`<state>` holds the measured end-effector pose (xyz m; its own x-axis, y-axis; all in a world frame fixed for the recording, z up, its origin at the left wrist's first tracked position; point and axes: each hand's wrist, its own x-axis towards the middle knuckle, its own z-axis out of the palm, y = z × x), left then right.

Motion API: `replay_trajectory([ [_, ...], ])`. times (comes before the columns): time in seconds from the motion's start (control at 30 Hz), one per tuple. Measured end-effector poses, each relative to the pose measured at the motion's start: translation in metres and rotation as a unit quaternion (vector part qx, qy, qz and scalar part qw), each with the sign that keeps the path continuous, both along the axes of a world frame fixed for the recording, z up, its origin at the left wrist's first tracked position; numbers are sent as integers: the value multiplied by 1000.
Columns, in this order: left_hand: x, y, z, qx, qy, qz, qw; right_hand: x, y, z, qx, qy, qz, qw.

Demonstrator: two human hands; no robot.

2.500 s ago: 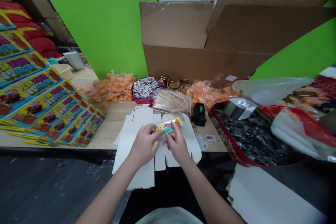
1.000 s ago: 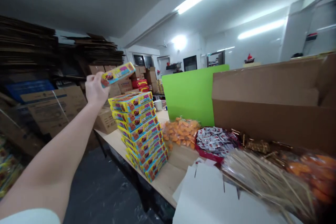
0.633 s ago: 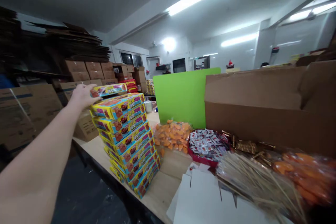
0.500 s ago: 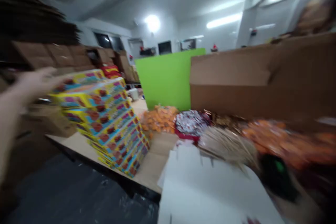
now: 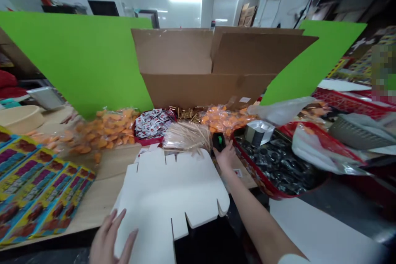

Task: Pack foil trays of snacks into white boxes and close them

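Observation:
A stack of flat white die-cut box blanks [image 5: 173, 181] lies in front of me, with slits and tabs along its edges. Over its lower left corner is my left hand [image 5: 113, 239], fingers spread and holding nothing. My right hand [image 5: 225, 156] reaches past the blanks' right side, its fingers around the near end of a small black object [image 5: 219, 142] with a green spot; its kind is unclear. Beside that hand stands a red-rimmed tray of black plastic-wrapped pieces [image 5: 278, 161]. Thin wooden sticks in clear wrap [image 5: 187, 135] rest at the blanks' far edge.
Stacked yellow-and-blue printed boxes [image 5: 40, 189] stand at left. Orange wrapped pieces [image 5: 116, 126], a red tray of small sachets [image 5: 154, 123] and more orange packets [image 5: 227, 117] line the back. Behind them rise an open brown carton [image 5: 204, 90] and green panels [image 5: 77, 57].
The view has swung right. My left hand has come from the top of the printed box stack to the white blanks. The right-hand trays have come into view.

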<state>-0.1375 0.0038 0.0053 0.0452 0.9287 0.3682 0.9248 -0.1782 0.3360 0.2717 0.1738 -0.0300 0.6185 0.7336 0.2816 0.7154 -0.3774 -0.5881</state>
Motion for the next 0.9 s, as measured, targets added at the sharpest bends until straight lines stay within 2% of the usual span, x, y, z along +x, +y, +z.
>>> replay_trajectory([
  [0.1,26,7,-50,-74,24,9,997,31,-4,-4,-56,7,51,997],
  [0.13,31,6,-60,-98,51,7,994,42,-5,-3,-71,4,70,995],
  [0.2,34,3,-67,-121,101,-3,988,60,-9,4,-91,-9,106,990],
  [0.3,32,0,-63,-118,123,-12,985,64,-35,15,-90,-46,165,981],
  [0.37,32,0,-59,-121,122,-16,985,45,-71,16,-82,-85,279,953],
  [0.43,32,1,-56,-128,115,-16,985,17,-114,10,-95,-117,448,881],
  [0.5,29,3,-53,-136,96,-15,986,-7,-151,2,-130,-132,550,814],
  [0.57,21,7,-48,-149,52,-36,987,-19,-170,-2,-160,-141,572,792],
  [0.67,-2,16,-36,-175,-51,-67,981,-18,-163,5,-175,-134,576,787],
  [0.8,-36,22,-25,-209,-127,2,970,-18,-141,24,-172,-126,606,767],
  [0.9,-43,17,-28,-195,-145,30,970,-26,-142,25,-171,-158,592,772],
])
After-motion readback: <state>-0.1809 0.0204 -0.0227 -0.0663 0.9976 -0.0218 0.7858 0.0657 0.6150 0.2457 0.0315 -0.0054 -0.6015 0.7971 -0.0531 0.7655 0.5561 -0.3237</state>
